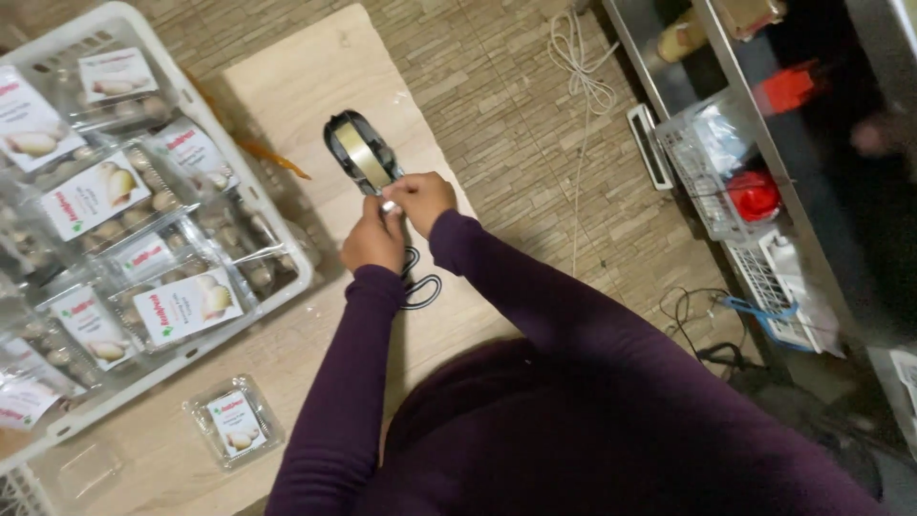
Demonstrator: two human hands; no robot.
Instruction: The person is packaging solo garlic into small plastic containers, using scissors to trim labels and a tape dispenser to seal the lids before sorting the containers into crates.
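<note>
- Pale wood board (315, 86) lies under both our hands in the head view; a tape dispenser (360, 151) with a tan roll sits on it just beyond our fingers.
- Our left hand (374, 242) is clenched below the dispenser's near end; what it grips we cannot tell.
- Our right hand (420, 199) pinches something small and pale at that same end, touching the left hand.
- A white crate (287, 277) of labelled clear packs stands to the left; one clear pack (234, 420) lies apart on the board.
</note>
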